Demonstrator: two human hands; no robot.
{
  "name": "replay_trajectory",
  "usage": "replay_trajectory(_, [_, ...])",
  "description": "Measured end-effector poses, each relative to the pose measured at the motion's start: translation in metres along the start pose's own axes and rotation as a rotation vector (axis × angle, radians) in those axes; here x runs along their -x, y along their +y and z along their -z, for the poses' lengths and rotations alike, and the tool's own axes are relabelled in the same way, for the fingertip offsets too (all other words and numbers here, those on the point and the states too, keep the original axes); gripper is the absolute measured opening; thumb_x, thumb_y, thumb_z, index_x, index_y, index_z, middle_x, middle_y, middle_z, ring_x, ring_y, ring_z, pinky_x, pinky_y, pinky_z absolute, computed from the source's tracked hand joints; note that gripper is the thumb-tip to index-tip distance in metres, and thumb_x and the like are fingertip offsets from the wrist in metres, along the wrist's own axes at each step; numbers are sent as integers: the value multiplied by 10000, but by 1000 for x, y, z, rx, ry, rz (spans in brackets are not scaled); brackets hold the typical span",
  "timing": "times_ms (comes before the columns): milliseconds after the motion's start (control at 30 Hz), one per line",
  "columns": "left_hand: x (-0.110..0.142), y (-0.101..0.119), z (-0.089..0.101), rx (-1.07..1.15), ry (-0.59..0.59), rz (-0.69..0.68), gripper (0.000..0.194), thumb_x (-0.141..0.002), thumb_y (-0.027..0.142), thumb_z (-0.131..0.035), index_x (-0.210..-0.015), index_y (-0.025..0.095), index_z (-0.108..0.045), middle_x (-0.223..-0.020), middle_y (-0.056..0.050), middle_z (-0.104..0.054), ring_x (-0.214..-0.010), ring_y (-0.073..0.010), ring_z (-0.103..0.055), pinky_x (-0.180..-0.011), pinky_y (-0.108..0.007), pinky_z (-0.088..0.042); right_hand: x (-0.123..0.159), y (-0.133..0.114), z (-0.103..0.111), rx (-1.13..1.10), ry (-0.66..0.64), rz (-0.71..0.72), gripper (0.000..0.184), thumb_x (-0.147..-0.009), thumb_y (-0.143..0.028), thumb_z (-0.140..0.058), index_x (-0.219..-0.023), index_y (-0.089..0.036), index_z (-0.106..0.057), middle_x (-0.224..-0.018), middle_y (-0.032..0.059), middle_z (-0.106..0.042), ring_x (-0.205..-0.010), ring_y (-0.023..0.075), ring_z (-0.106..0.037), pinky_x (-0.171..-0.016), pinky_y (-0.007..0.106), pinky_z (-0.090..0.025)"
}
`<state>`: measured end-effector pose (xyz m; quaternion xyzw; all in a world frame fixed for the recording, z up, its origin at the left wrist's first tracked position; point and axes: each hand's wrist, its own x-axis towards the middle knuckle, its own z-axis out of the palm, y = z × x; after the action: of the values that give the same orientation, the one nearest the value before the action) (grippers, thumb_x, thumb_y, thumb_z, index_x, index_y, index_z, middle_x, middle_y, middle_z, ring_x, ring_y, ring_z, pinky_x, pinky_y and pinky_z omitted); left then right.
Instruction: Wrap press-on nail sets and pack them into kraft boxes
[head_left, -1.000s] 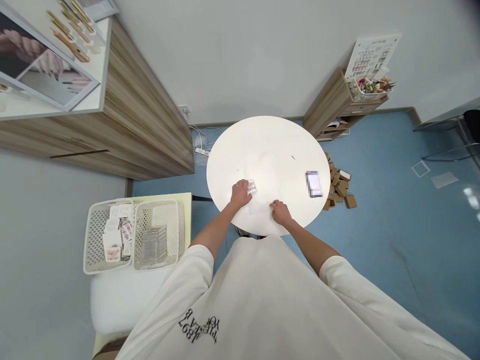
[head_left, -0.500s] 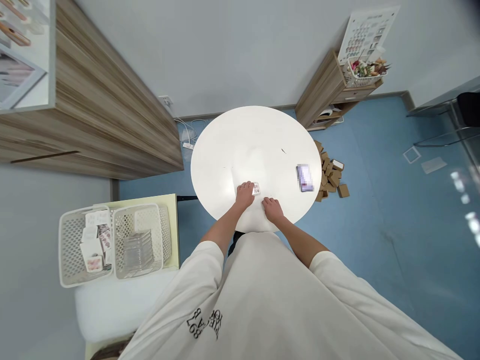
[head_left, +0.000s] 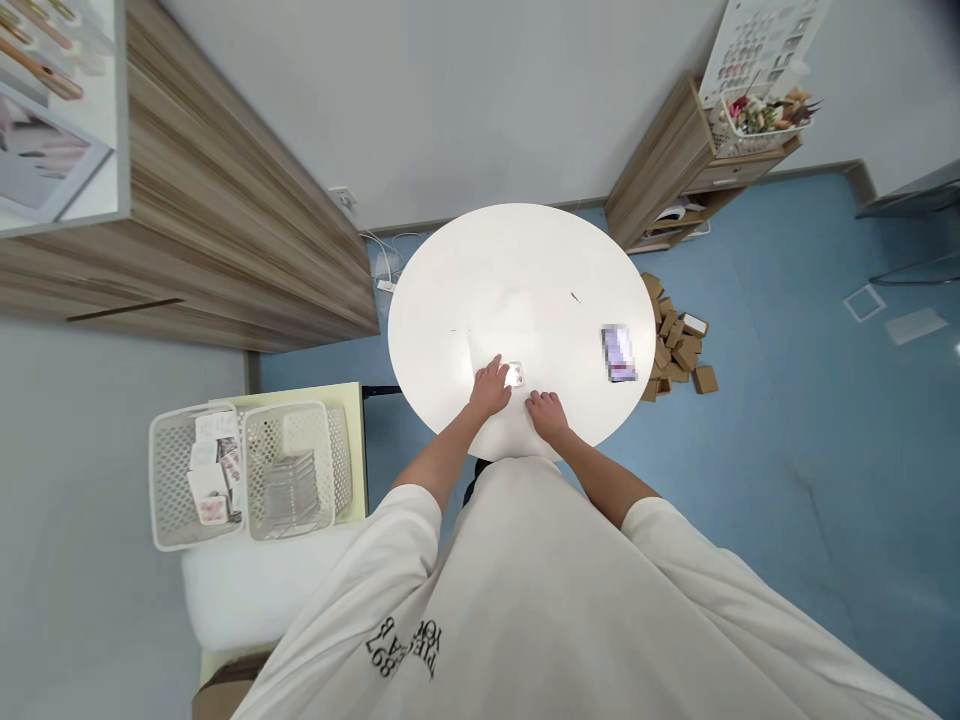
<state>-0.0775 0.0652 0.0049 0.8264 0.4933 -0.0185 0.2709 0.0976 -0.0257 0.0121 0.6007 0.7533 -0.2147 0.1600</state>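
left hand (head_left: 489,388), fingers loosely spread, has come up against a small clear plastic case (head_left: 514,375) near the front edge of the round white table (head_left: 465,260); right hand (head_left: 547,416) lies flat just beside, fingers together.

Small clear plastic case (head_left: 514,375), flat

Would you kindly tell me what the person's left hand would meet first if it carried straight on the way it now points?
The left hand would most likely meet the small clear plastic case on the round white table. Its fingertips are right beside the case and may already touch it; glare makes this hard to tell.
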Motion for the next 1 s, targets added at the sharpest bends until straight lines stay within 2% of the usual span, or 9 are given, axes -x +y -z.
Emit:
replay_trajectory(167, [18, -14, 10, 7, -9, 67, 424, -977, 238, -406, -1394, 169, -438, -1610, -168, -307, -1433, -267, -395, -1140, -442, -330, -2, 6, 6, 17, -29, 43, 366, -890, -76, -464, -1199, -170, -637, -1243, 169, -583, -1058, 300, -535, -954, 419, -338])
replay_trajectory(333, [27, -19, 18, 8, -42, 111, 377, -1012, 243, -338, -1363, 193, -466, -1457, -139, -519, -1309, -237, -534, -1118, -421, -341, -5, 9, 20, -9, 30, 50, 309, -940, -114, -410, -1157, -150, -628, -1163, 165, -614, -1049, 293, -542, -922, 403, -351])
replay_trajectory(433, [24, -17, 23, 69, -63, 229, 392, -1051, 346, -273, -1360, 199, -465, -1301, -128, -635, -1200, -244, -612, -1046, -412, -397, -18, 12, 36, -52, 111, 14, 292, -973, -177, -391, -1154, -154, -619, -1185, 167, -613, -1096, 295, -523, -929, 399, -356])
replay_trajectory(567, [23, -14, 31, 134, -28, 339, 444, -1055, 435, -266, -1389, 207, -448, -1347, -133, -617, -1234, -257, -589, -1010, -397, -422, -49, 23, 56, -119, 89, -6, 274, -986, -209, -384, -1127, -157, -614, -1186, 163, -621, -1078, 283, -539, -903, 384, -373])
replay_trajectory(667, [28, -8, 39, 100, 79, 271, 418, -1042, 359, -313, -1408, 204, -442, -1436, -129, -546, -1322, -257, -508, -1074, -418, -376, -72, 31, 63, -129, 58, 12, 257, -976, -200, -399, -1105, -161, -618, -1169, 165, -627, -1074, 292, -542, -903, 392, -372])
replay_trajectory(767, [35, 4, 46, -5, 148, 178, 447, -966, 186, -396, -1408, 216, -457, -1498, -122, -466, -1375, -276, -430, -1116, -459, -320, -86, 35, 63, -132, 55, 42, 248, -980, -192, -392, -1077, -162, -618, -1137, 165, -633, -1052, 291, -549, -885, 390, -372])
replay_trajectory(867, [39, 17, 44, -58, 57, 70, 478, -894, 103, -437, -1347, 231, -521, -1400, -118, -526, -1276, -290, -488, -1076, -478, -346, -92, 38, 60, -126, 67, 53, 242, -986, -187, -384, -1067, -160, -611, -1124, 163, -633, -1031, 282, -557, -876, 381, -369])
replay_trajectory(1000, [35, 26, 29, -88, -71, -59, 443, -875, 80, -431, -1262, 235, -581, -1298, -116, -577, -1202, -284, -517, -1035, -454, -381, -98, 40, 58, -121, 79, 57, 235, -982, -168, -381, -1056, -157, -604, -1114, 161, -635, -1009, 270, -564, -842, 362, -368])
